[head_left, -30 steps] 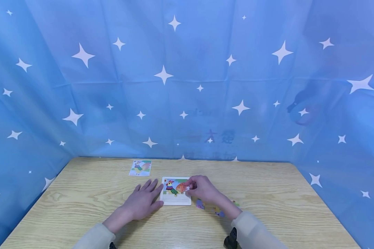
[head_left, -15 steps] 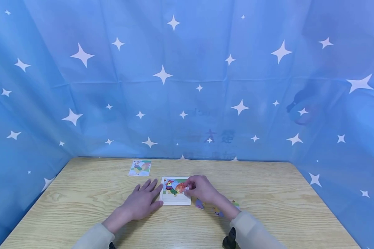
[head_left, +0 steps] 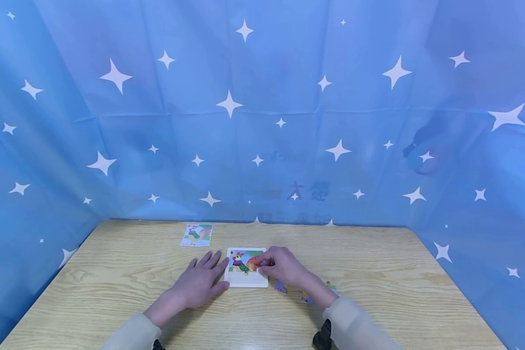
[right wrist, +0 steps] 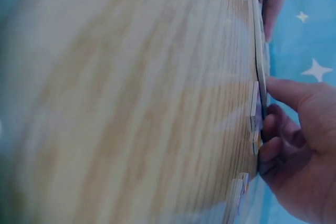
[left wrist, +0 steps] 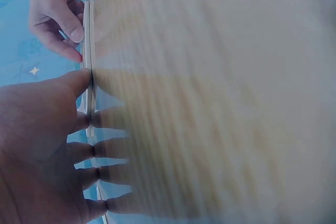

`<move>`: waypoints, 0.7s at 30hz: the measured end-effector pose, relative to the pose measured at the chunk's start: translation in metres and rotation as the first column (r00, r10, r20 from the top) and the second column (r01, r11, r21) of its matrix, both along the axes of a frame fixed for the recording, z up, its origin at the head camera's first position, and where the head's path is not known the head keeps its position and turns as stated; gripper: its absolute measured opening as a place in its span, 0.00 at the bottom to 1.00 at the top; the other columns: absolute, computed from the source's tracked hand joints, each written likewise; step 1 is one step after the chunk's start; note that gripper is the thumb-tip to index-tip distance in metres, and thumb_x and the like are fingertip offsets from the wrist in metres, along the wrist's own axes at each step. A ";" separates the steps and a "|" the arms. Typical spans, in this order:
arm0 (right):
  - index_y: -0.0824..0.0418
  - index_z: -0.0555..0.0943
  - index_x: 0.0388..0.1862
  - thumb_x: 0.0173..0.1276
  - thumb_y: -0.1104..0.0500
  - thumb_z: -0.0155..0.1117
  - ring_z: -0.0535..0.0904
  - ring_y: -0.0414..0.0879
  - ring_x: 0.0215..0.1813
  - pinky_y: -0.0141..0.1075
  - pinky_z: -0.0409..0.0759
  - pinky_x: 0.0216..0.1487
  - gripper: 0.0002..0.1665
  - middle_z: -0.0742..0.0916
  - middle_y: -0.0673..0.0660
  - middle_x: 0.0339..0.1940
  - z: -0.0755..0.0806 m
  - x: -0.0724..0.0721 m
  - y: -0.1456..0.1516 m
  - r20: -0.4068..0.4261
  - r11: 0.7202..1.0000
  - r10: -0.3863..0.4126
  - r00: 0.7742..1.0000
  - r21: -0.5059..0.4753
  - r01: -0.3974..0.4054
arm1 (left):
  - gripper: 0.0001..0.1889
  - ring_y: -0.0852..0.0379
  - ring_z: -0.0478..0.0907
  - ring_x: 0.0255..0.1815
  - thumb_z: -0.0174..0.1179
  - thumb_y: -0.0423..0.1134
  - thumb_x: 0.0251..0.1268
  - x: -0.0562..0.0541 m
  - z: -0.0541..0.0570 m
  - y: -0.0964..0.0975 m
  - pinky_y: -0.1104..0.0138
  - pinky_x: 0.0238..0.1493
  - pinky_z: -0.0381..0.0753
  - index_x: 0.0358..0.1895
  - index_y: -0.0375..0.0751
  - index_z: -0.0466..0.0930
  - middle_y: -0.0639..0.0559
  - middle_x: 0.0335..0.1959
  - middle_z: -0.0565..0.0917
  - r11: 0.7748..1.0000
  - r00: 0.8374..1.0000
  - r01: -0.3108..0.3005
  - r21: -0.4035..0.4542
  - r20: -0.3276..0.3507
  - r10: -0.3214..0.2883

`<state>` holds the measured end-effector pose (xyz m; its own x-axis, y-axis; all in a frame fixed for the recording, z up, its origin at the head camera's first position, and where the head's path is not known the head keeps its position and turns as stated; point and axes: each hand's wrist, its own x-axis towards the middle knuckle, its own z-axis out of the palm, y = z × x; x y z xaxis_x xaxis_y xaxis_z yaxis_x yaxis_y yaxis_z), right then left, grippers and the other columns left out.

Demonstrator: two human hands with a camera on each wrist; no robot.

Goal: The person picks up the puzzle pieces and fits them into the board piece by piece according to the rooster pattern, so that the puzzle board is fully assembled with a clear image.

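A white-framed jigsaw puzzle tray [head_left: 247,286] lies mid-table in the head view. Its upper part shows a rooster picture [head_left: 239,263], while the lower strip is bare white. My left hand [head_left: 201,283] lies flat on the table with fingers spread, index finger and thumb against the tray's left edge. On the right side of the tray, my right hand [head_left: 285,267] pinches a puzzle piece [head_left: 253,263] with orange tail feathers between thumb and index finger, partly hidden under the fingers. In the right wrist view, that hand's other fingers curl beneath the thumb [right wrist: 286,90].
Several loose puzzle pieces [head_left: 281,287] lie by my right wrist, some partly covered by the forearm. A rooster picture card [head_left: 197,235] sits at the back left of the wooden table [head_left: 376,272]. Behind the table hangs a blue star-patterned curtain [head_left: 262,136].
My right thumb and index finger have shifted slightly left over the tail-feather piece in the tray. My left hand stays at the tray's left edge.
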<state>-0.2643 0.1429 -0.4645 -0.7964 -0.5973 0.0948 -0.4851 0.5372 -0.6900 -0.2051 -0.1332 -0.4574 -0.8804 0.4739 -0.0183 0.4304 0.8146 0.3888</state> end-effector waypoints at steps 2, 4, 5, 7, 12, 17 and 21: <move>0.62 0.90 0.51 0.74 0.63 0.68 0.74 0.39 0.32 0.34 0.74 0.32 0.11 0.84 0.48 0.37 0.001 0.000 0.001 -0.005 1.000 0.011 1.000 0.016 -0.011 | 0.34 0.33 0.54 0.80 0.55 0.55 0.79 0.000 0.000 0.000 0.32 0.71 0.55 0.78 0.37 0.66 0.33 0.79 0.61 1.000 1.000 0.001 0.000 0.000 -0.001; 0.62 0.89 0.52 0.74 0.63 0.66 0.75 0.38 0.33 0.33 0.74 0.33 0.11 0.86 0.50 0.40 0.002 0.000 0.001 -0.008 0.999 0.021 1.000 0.031 -0.021 | 0.34 0.33 0.53 0.80 0.55 0.55 0.79 -0.001 0.000 0.000 0.33 0.71 0.55 0.78 0.38 0.66 0.33 0.79 0.61 1.000 1.000 0.001 -0.002 0.001 -0.001; 0.63 0.89 0.52 0.75 0.63 0.66 0.75 0.38 0.33 0.33 0.74 0.33 0.12 0.87 0.51 0.41 0.003 0.000 0.001 -0.007 0.999 0.029 1.000 0.035 -0.028 | 0.34 0.33 0.53 0.80 0.55 0.55 0.79 -0.001 0.000 0.000 0.33 0.71 0.55 0.78 0.38 0.65 0.34 0.79 0.61 1.000 1.000 0.001 -0.004 0.001 -0.001; 0.63 0.89 0.53 0.75 0.64 0.64 0.76 0.37 0.34 0.33 0.74 0.34 0.12 0.88 0.52 0.43 0.005 0.000 0.002 -0.008 0.998 0.040 0.999 0.050 -0.040 | 0.34 0.34 0.53 0.80 0.55 0.55 0.79 -0.001 0.000 0.001 0.33 0.71 0.55 0.78 0.38 0.66 0.34 0.79 0.61 1.000 1.000 -0.001 -0.005 0.002 0.001; 0.63 0.89 0.53 0.76 0.66 0.62 0.78 0.36 0.35 0.32 0.75 0.34 0.13 0.89 0.55 0.46 0.008 0.000 0.001 0.001 0.997 0.049 0.999 0.068 -0.048 | 0.34 0.34 0.53 0.80 0.55 0.55 0.79 -0.001 0.001 0.001 0.33 0.71 0.55 0.78 0.38 0.66 0.34 0.79 0.61 1.000 1.000 -0.005 -0.004 0.002 0.005; 0.64 0.88 0.55 0.77 0.65 0.62 0.74 0.36 0.29 0.31 0.72 0.31 0.13 0.89 0.53 0.44 0.011 0.001 0.003 0.057 0.997 0.054 0.997 0.045 -0.056 | 0.34 0.33 0.53 0.80 0.55 0.55 0.79 -0.001 0.000 0.001 0.32 0.71 0.55 0.78 0.37 0.66 0.34 0.79 0.61 1.000 1.000 -0.004 0.001 0.003 0.004; 0.62 0.86 0.58 0.77 0.62 0.63 0.67 0.37 0.23 0.32 0.69 0.28 0.14 0.86 0.51 0.32 0.014 0.002 0.008 0.124 0.999 0.049 0.991 0.011 -0.051 | 0.34 0.33 0.53 0.80 0.55 0.55 0.79 0.000 0.000 0.000 0.32 0.71 0.55 0.77 0.37 0.66 0.34 0.79 0.61 1.000 1.000 -0.005 0.000 0.010 0.005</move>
